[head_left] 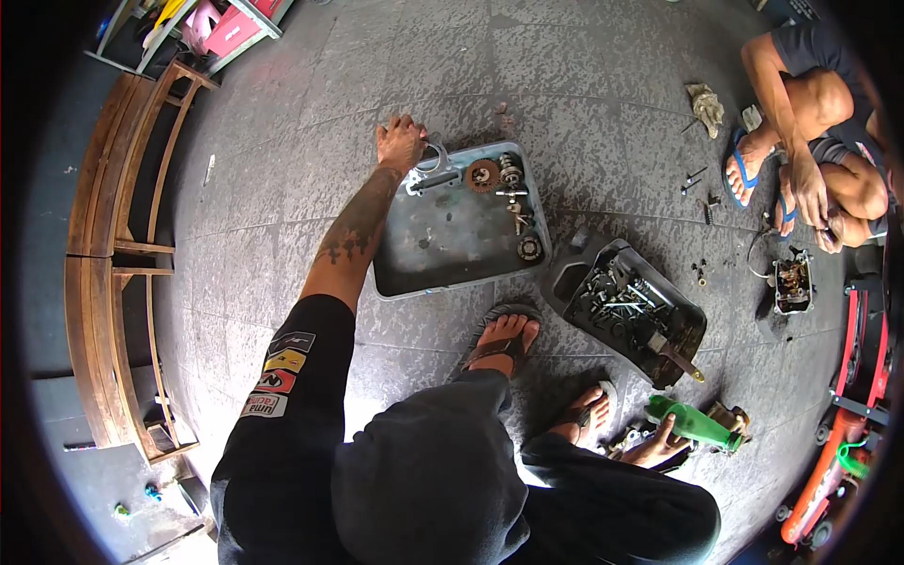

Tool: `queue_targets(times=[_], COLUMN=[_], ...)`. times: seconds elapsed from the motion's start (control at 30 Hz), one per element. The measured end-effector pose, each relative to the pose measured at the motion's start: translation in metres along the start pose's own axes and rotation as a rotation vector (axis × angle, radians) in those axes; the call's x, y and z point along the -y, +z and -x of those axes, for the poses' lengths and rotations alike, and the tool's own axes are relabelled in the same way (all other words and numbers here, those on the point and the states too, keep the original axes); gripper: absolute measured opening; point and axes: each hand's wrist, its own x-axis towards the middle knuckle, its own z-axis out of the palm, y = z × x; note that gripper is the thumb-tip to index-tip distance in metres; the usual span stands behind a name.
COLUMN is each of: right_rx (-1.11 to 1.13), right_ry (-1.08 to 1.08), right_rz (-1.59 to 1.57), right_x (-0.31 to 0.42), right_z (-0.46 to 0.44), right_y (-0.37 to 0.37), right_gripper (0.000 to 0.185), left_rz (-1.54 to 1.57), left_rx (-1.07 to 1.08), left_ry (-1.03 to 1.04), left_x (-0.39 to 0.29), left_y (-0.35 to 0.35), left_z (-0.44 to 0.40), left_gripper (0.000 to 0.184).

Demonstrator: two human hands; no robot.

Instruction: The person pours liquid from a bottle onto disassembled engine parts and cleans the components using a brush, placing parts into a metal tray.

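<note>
My left hand (402, 143) is at a metal ring (435, 158) in the shallow tray's (443, 235) corner; from here I cannot tell whether its fingers grip. A toothed gear (483, 176) lies inside. Loose bolts (617, 297) crowd the black bin (680, 303). My right hand's (667, 441) fingers wrap a smooth green bottle (695, 424).

One head-worn camera looks forward and steeply down in a wide, round-edged view, with the wearer's legs (621, 494) close below, the tray (438, 240) farther out and floor (443, 71) stretching beyond.
</note>
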Motion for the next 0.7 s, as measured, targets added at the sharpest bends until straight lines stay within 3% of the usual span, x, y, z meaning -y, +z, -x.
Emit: queue_targets(times=[0.13,0.2,0.27,0.3,0.33,0.4,0.57,0.7], right_rx=[0.048,0.072,0.065,0.035,-0.074,0.051,0.033,-0.011], right_ry=[-0.005,-0.009,0.021,0.043,0.068,0.004,-0.084,-0.157], right_rz=[-0.007,-0.042,-0.066,0.012,-0.051,-0.136,-0.063,-0.008], right_x=[0.0,-0.002,0.01,0.018,0.0,-0.001,-0.026,-0.04], right_z=[0.0,0.0,0.007,0.008,0.003,0.001,-0.012,-0.03], right_y=[0.0,-0.004,0.0,0.001,0.0,-0.001,-0.009,-0.01], right_gripper=[0.069,0.063,0.062,0.064,0.065,0.065,0.071,0.073], left_rz=[-0.013,-0.022,0.158,0.217,0.193,0.376,0.731,0.81], left_rx=[-0.016,-0.209,-0.334,-0.487,-0.562,-0.566,-0.29,-0.148], left_ry=[0.031,0.055,0.147,0.292,0.271,0.364,0.548,0.765], left_x=[0.007,0.012,0.014,0.007,-0.012,-0.044,-0.13,-0.199], left_y=[0.013,0.023,0.026,0.019,0.005,-0.021,-0.063,-0.068], left_z=[0.0,-0.001,0.002,0.006,0.011,0.034,0.121,0.182], left_gripper=[0.024,0.031,0.036,0.034,0.031,0.023,0.022,0.023])
